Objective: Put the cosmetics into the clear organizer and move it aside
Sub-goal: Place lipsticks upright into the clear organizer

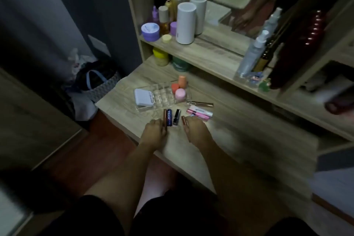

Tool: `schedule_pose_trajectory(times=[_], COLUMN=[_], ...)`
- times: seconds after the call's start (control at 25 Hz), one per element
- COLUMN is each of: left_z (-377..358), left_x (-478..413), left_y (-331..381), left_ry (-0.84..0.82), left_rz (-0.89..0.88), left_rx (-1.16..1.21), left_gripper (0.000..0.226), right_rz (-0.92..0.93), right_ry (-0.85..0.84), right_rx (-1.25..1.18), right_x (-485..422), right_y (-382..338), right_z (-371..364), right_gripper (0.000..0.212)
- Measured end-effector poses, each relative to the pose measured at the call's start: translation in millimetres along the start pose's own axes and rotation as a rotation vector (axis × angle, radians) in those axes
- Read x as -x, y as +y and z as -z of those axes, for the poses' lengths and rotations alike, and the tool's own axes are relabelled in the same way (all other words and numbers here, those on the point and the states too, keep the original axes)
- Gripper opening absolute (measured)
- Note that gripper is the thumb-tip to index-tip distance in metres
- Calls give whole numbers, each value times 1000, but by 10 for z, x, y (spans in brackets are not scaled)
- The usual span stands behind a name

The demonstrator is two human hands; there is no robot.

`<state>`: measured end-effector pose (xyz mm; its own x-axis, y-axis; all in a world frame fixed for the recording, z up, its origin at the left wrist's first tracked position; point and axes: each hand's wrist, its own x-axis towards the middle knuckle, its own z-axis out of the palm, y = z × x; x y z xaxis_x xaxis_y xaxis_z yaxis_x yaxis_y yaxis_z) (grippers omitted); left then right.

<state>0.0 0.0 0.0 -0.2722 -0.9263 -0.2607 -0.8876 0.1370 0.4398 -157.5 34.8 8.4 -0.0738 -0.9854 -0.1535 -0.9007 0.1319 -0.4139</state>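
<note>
A clear organizer (159, 95) stands on the wooden desk (191, 145). It holds a white compact (142, 96) at its left and a pink jar (180, 94) with two orange pots (178, 83) at its right. In front of it lie a slim rose-gold tube (164, 115), a blue tube (169, 119), a black lipstick (177, 117), a rose lipstick (183, 120), pink tubes (199, 113) and a gold-capped wand (200, 104). My left hand (154, 130) curls on the rose-gold tube's near end. My right hand (193, 127) pinches the rose lipstick's near end.
A raised shelf (201, 51) behind the desk carries white cylinders (185, 23), purple jars (150, 30) and spray bottles (252, 53), with a mirror behind. A yellow-lidded jar (160, 56) and a green jar (180, 64) sit under the shelf. A woven basket (95, 80) stands on the floor at left.
</note>
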Motion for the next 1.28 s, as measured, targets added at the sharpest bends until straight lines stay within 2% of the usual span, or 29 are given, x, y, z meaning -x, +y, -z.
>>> schedule_pose_trajectory(times=[0.08, 0.2, 0.32, 0.48, 0.68, 0.8, 0.88, 1.08, 1.28], left_z=[23, 0, -6, -45, 3, 191, 369, 871, 1031], left_x=[-164, -337, -433, -473, -379, -356, -430, -793, -1147], left_y=[-61, -69, -43, -8, 22, 88, 111, 112, 22], left_ry=[55, 46, 30, -16, 27, 105, 186, 416, 458], left_rz=[100, 185, 226, 261, 281, 254, 220, 152, 79], left_rx=[113, 248, 298, 304, 451, 634, 688, 653, 481], left_gripper=[33, 37, 41, 39, 34, 20, 20, 15, 25], right_rz=[-103, -185, -180, -156, -151, -153, -113, 27, 79], right_ry=[-2, -64, -82, -83, 120, 162, 171, 163, 120], right_rx=[-78, -84, -58, -54, -425, -664, -775, -833, -774], right_x=[-185, -332, -399, -424, -385, -511, -632, -1024, -1524], right_y=[-6, 9, 51, 119, 111, 54, -16, -235, -393], right_z=[-35, -85, -112, -107, 138, 407, 571, 717, 601], right_gripper=[24, 23, 20, 28, 24, 16, 20, 28, 30])
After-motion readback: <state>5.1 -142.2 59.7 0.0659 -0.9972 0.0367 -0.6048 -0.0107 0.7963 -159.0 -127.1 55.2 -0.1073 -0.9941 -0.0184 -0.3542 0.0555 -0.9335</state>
